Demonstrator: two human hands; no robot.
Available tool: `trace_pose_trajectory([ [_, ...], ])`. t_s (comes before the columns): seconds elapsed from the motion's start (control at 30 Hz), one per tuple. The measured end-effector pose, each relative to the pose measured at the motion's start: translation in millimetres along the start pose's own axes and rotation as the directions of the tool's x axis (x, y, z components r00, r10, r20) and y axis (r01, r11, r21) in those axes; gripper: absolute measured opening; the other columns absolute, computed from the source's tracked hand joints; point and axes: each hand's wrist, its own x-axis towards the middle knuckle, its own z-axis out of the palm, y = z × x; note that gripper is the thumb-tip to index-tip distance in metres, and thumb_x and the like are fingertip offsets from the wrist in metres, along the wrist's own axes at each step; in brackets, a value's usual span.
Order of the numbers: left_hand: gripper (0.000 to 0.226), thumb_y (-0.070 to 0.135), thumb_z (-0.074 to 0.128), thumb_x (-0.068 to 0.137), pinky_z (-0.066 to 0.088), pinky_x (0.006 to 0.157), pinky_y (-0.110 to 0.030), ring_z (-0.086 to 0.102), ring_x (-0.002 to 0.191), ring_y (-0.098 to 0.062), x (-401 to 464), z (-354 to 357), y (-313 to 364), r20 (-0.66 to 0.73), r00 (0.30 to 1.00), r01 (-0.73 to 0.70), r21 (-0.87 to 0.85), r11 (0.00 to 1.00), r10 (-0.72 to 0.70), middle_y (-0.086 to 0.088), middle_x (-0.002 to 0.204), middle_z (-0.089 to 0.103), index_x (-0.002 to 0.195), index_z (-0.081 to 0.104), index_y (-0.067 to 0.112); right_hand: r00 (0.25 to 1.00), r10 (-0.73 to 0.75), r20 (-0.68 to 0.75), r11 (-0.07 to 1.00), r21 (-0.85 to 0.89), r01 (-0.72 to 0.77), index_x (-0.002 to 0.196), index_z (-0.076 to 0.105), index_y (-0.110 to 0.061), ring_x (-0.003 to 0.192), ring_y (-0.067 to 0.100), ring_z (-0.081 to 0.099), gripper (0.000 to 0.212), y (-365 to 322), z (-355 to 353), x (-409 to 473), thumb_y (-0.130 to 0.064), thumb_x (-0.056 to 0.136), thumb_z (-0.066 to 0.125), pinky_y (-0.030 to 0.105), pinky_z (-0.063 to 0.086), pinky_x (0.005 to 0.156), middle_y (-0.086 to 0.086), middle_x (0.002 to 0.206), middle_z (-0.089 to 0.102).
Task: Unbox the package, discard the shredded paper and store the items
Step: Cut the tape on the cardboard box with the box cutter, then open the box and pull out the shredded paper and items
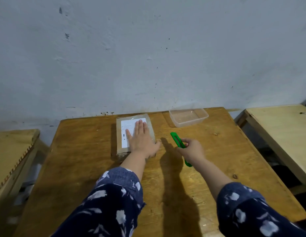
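Box point(134, 134) sits sealed mid-table point(80, 159), near the wall. Left hand point(140, 139) lies flat on it, fingers spread. Right hand point(191, 149) is closed around a green cutter point(178, 140), just right of the box. Best: keep pressing, slit tape shallow, blade away from the fingers. White label point(127, 132) print unreadable. Empty tub point(188, 118) sits beyond.

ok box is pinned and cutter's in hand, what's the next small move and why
Probably bring the green cutter in the right hand over to the package and slit its tape. The package looks still sealed, the left hand lies flat on top steadying it, and the cutter is held beside it, not yet touching.
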Motion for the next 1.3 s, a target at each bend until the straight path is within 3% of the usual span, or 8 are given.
trace_pose_trajectory([
  [0.13, 0.086, 0.062, 0.03, 0.09, -0.004, 0.118, -0.053, -0.014, 0.148, -0.019, 0, 2, -12, -0.026, 0.998, -0.06, 0.037, 0.997, 0.061, -0.004, 0.161, -0.013, 0.153, -0.004, 0.014, 0.995, -0.023, -0.095, 0.993, -0.117, 0.011, 0.128, 0.058, -0.016, 0.096, 0.022, 0.066, 0.045, -10, 32, 29, -0.025, 0.085, 0.067, 0.031, 0.053, 0.071, 0.007, 0.115, 0.067],
  [0.4, 0.083, 0.06, 0.03, 0.089, -0.005, 0.119, -0.049, -0.017, 0.146, -0.011, 5, 2, -56, -0.042, 0.978, -0.199, 0.085, 0.976, 0.203, 0.003, 0.161, -0.015, 0.153, -0.005, 0.019, 0.994, -0.1, -0.041, 0.977, -0.192, 0.09, 0.124, 0.057, -0.009, 0.107, 0.028, 0.061, 0.047, -45, 92, 95, -0.033, 0.084, 0.067, 0.042, 0.054, 0.09, 0.013, 0.135, 0.051],
  [0.5, 0.083, 0.061, 0.029, 0.087, -0.006, 0.119, -0.048, -0.016, 0.146, -0.009, 9, 2, -65, -0.049, 0.973, -0.221, 0.096, 0.971, 0.226, 0.005, 0.161, -0.014, 0.153, -0.003, 0.021, 0.992, -0.128, -0.021, 0.966, -0.231, 0.119, 0.118, 0.06, -0.008, 0.099, 0.028, 0.062, 0.044, -57, 102, 111, -0.034, 0.084, 0.067, 0.043, 0.055, 0.086, 0.012, 0.124, 0.057],
  [0.67, 0.084, 0.061, 0.027, 0.085, -0.004, 0.119, -0.049, -0.015, 0.147, -0.01, 9, 3, -66, -0.062, 0.97, -0.228, 0.089, 0.97, 0.234, 0.004, 0.161, -0.012, 0.153, -0.001, 0.02, 0.969, -0.207, -0.133, 0.936, -0.314, 0.157, 0.116, 0.06, -0.006, 0.109, 0.032, 0.056, 0.031, -74, 100, 117, -0.024, 0.095, 0.047, 0.042, 0.05, 0.091, 0.014, 0.125, 0.056],
  [0.8, 0.084, 0.062, 0.028, 0.086, -0.005, 0.119, -0.05, -0.015, 0.146, -0.01, 9, 2, -65, -0.044, 0.973, -0.223, 0.087, 0.971, 0.227, 0.004, 0.161, -0.012, 0.154, 0.0, 0.02, 0.934, -0.351, -0.061, 0.936, -0.019, 0.351, 0.125, 0.06, -0.01, 0.119, 0.028, 0.056, 0.034, -102, 90, 106, -0.02, 0.099, 0.04, 0.032, 0.043, 0.096, 0.011, 0.128, 0.061],
  [0.93, 0.084, 0.06, 0.031, 0.088, -0.009, 0.118, -0.05, -0.016, 0.146, -0.01, 6, -4, -68, 0.005, 0.97, -0.243, 0.101, 0.965, 0.244, 0.004, 0.161, -0.013, 0.153, -0.003, 0.02, 0.931, -0.351, 0.104, 0.935, 0.089, 0.342, 0.124, 0.062, -0.015, 0.123, 0.02, 0.052, 0.031, -102, 93, 94, -0.02, 0.097, 0.048, 0.021, 0.036, 0.091, 0.004, 0.131, 0.06],
  [1.1, 0.08, 0.058, 0.028, 0.091, -0.008, 0.117, -0.054, -0.014, 0.147, -0.011, -17, -15, -85, 0.059, 0.959, -0.283, 0.204, 0.937, 0.277, 0.004, 0.161, -0.013, 0.153, -0.005, 0.02, 0.937, -0.337, 0.095, 0.939, 0.102, 0.327, 0.125, 0.062, -0.016, 0.125, 0.022, 0.051, 0.031, -80, 87, 72, -0.02, 0.096, 0.052, 0.028, 0.04, 0.099, 0.003, 0.132, 0.059],
  [1.3, 0.07, 0.055, 0.023, 0.097, 0.0, 0.119, -0.053, -0.013, 0.147, -0.012, -86, -13, -102, 0.023, 0.991, -0.134, 0.176, 0.975, 0.132, 0.004, 0.161, -0.009, 0.153, -0.004, 0.022, 0.927, -0.367, 0.08, 0.925, 0.141, 0.354, 0.127, 0.06, -0.017, 0.119, 0.022, 0.056, 0.035, -36, 78, 7, -0.024, 0.093, 0.057, 0.036, 0.047, 0.1, 0.005, 0.13, 0.061],
])
